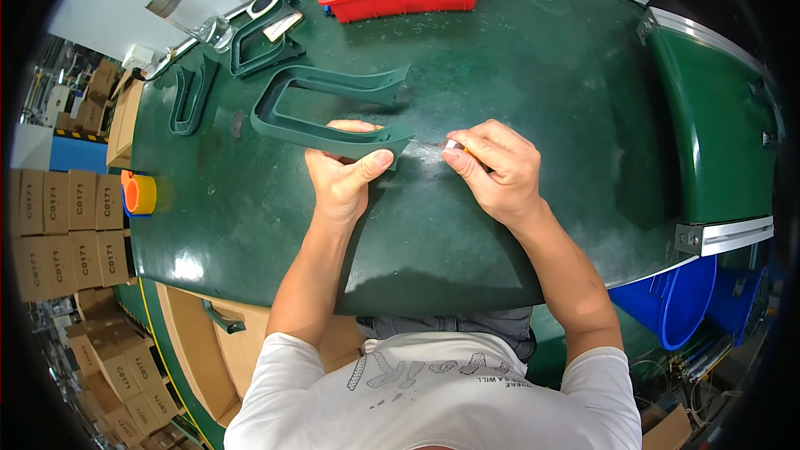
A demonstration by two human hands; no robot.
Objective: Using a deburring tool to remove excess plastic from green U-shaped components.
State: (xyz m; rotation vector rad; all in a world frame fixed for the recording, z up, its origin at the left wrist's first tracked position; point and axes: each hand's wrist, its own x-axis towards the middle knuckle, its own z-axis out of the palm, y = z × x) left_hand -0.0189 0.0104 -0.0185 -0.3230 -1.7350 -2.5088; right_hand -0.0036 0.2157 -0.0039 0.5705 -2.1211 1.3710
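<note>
My left hand (340, 183) is closed around one arm of a green U-shaped plastic part (283, 128), thumb on the near side. The part is lifted at an angle, its curved end to the left and its two free ends to the right. Just right of those ends, my right hand (505, 172) pinches a small thin-tipped tool (452, 145). Its tip points left toward the part's near end, and I cannot tell whether they touch. Most of the tool's handle is hidden in my fingers.
A red bin (400, 3) of small green pieces stands at the back. More green parts (193, 100), a glass bottle (215, 32) and a yellow-orange tape roll (142, 193) lie leftward. A green conveyor-like unit (717, 129) borders the right; an open carton (196, 333) sits below the table's left edge.
</note>
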